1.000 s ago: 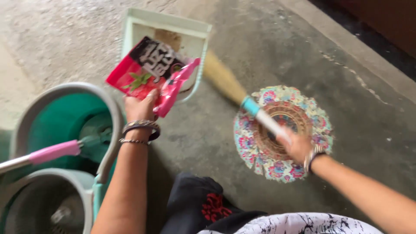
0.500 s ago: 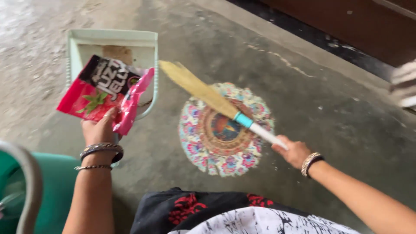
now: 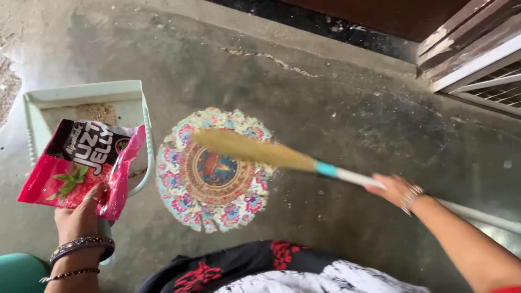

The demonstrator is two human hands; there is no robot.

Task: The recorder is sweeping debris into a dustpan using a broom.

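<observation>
Red-and-pink snack packet [image 3: 81, 163] held over pale green dustpan [image 3: 87, 97], straw broom [image 3: 255, 152] slanting across floor

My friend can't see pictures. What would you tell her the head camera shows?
A person's right hand holds a straw broom over a round flowery floor decoration on grey concrete. The left hand holds a red and pink snack packet over a pale green dustpan with some dust in it.
</observation>
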